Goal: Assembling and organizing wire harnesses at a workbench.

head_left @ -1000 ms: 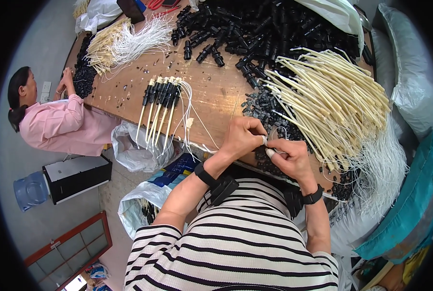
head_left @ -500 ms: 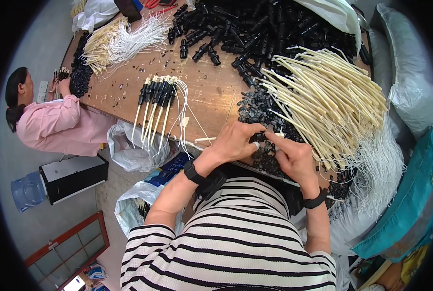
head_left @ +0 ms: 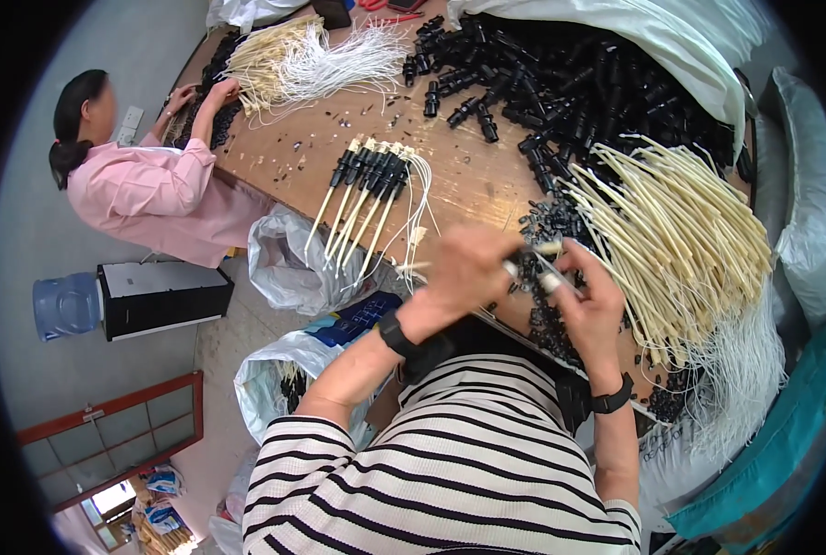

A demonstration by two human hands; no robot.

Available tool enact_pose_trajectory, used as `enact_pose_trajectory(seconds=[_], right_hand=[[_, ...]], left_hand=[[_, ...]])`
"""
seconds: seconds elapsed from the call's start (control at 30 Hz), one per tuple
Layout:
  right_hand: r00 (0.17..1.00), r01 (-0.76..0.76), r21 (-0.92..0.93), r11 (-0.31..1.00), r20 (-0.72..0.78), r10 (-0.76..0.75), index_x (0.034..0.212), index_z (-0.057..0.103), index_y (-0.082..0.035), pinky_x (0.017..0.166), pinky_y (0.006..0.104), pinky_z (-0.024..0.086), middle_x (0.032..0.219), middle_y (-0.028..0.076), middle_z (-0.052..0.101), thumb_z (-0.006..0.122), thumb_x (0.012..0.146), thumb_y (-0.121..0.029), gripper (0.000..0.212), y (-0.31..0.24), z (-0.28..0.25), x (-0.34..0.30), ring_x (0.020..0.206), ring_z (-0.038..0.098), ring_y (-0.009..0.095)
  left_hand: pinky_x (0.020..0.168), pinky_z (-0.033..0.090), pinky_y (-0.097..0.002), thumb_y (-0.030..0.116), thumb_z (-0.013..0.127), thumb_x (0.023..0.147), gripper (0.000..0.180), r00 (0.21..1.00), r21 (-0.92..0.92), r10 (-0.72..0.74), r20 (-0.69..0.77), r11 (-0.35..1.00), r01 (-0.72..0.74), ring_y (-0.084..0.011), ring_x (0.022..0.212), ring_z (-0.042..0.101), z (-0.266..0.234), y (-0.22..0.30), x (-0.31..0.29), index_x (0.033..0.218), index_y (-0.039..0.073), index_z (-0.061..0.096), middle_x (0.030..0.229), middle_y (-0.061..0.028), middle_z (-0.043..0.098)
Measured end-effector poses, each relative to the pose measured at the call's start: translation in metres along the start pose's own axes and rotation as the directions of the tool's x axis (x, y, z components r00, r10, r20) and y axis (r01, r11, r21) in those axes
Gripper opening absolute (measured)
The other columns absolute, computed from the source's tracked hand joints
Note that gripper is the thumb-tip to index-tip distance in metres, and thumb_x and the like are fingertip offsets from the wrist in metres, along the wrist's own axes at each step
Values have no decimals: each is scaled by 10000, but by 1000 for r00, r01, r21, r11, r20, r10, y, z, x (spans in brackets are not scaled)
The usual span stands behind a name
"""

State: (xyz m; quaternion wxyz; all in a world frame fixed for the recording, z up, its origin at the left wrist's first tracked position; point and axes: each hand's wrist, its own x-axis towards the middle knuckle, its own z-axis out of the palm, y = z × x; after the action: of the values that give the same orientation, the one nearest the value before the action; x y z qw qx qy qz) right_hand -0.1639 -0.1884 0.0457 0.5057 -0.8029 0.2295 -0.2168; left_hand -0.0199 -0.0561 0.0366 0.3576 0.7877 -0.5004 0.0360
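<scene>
My left hand (head_left: 468,268), smeared by motion, is closed round a cream cable. The cable's stub shows on the left of the hand, and a black connector (head_left: 527,260) shows at the fingertips. From the connector a short cream end (head_left: 549,248) points toward my right hand (head_left: 596,301). That hand's thumb and index finger are bent about a pale strand, seemingly the cable's white wires. A white covering shows on the thumb of each hand. Beyond my left hand lies a row of several cables with black connectors fitted (head_left: 367,176), their white wires curling to the right.
A big heap of cream cables (head_left: 672,250) lies right, beside small black parts (head_left: 551,222). Black connectors (head_left: 579,83) spill from a white sack at the back. At far left a person in pink (head_left: 154,180) works at the table (head_left: 293,153). White bags (head_left: 283,259) stand below its edge.
My view has shifted, so the table sits further right. My right index finger has left the connector's side; the fingers are now bent about a pale strand. The person's hands have moved apart.
</scene>
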Motion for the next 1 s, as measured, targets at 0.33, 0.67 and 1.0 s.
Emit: enact_pose_trajectory(seconds=[0.33, 0.67, 1.0], right_hand=[[934, 298, -308, 903, 291, -209, 1055, 666, -58, 736, 357, 501, 1047, 120, 666, 749, 727, -131, 346, 7, -4, -10, 874, 645, 300], [988, -82, -773, 629, -146, -51, 811, 625, -60, 651, 412, 459, 824, 99, 585, 664, 732, -43, 90, 42, -74, -16, 722, 584, 320], [984, 168, -465, 869, 27, -175, 1103, 632, -65, 568, 355, 450, 801, 130, 577, 603, 791, 31, 329, 18, -58, -9, 645, 583, 303]], left_hand=[[988, 325, -457, 160, 727, 683, 526, 976, 376, -153, -156, 904, 202, -276, 1179, 453, -17, -62, 14, 1180, 81, 574, 1204, -95, 542], [725, 465, -435, 173, 630, 760, 189, 926, 145, -302, 225, 951, 275, -311, 863, 585, 62, -47, 95, 925, 82, 619, 849, -152, 591], [854, 474, -275, -38, 542, 787, 354, 885, -456, -269, 380, 778, 432, -142, 950, 606, 29, -37, 46, 1125, 39, 616, 1019, -55, 665]])
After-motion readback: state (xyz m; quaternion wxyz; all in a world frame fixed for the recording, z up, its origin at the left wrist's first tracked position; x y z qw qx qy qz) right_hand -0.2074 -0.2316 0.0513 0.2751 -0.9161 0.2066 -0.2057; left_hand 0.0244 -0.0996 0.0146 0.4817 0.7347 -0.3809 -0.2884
